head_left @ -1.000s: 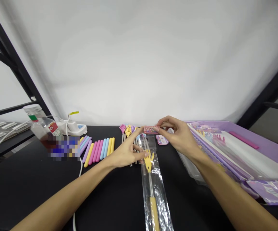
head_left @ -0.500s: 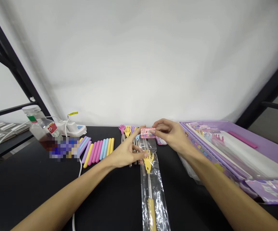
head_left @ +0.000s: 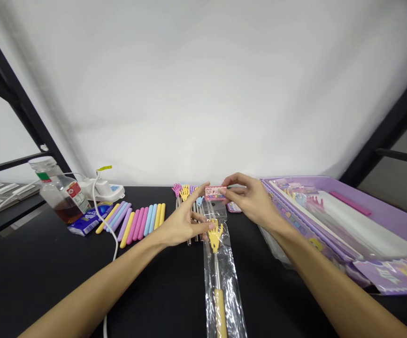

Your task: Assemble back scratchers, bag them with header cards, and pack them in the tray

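A yellow back scratcher (head_left: 214, 239), with a hand-shaped head and a metal shaft, lies inside a clear plastic bag (head_left: 232, 286). At the bag's top edge is a small pink printed card (head_left: 214, 193). My left hand (head_left: 182, 218) is at the bag's upper left, its thumb on the plastic by the scratcher's head and its index finger along the card's left end; the other fingers are partly hidden. Thumb and fingers of my right hand (head_left: 247, 197) pinch the card's right end. Behind my left hand lie several more back scratchers (head_left: 184, 192), partly covered.
Several coloured handles (head_left: 142, 223) lie left on the black table (head_left: 154, 291). Beyond them are a purple packet (head_left: 87, 221), a bottle (head_left: 60, 192), and a power strip (head_left: 111, 192) with a white cable. A purple box (head_left: 386, 225) with bagged scratchers stands right. Another card (head_left: 234, 207) lies behind my right hand.
The view has shifted slightly. Both hands keep nearly the same hold on the bag and card, with only very small finger movement.
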A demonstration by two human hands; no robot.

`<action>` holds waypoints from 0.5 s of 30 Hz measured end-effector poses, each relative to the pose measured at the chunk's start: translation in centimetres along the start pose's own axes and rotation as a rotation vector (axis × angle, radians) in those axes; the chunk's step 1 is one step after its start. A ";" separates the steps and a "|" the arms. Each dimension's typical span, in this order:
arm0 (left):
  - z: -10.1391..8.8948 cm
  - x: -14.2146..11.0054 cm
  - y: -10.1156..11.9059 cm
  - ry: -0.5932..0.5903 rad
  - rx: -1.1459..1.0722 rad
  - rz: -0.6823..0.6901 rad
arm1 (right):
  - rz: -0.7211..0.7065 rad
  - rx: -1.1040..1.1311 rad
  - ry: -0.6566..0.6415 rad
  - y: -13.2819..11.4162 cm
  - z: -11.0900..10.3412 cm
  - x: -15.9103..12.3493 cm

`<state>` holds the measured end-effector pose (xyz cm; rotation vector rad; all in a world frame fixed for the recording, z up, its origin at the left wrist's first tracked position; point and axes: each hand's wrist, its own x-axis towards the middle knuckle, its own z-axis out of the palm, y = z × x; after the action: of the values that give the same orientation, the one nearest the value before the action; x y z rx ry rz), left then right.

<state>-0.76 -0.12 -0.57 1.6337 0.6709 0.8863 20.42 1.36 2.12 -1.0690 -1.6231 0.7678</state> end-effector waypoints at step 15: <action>0.3 0.5 -0.8 0.052 0.000 0.039 | -0.123 -0.024 0.078 0.0 0.2 0.1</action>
<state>-0.27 0.29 -1.30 1.6335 0.6765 0.9595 20.26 1.49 2.14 -0.9938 -1.6194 0.6194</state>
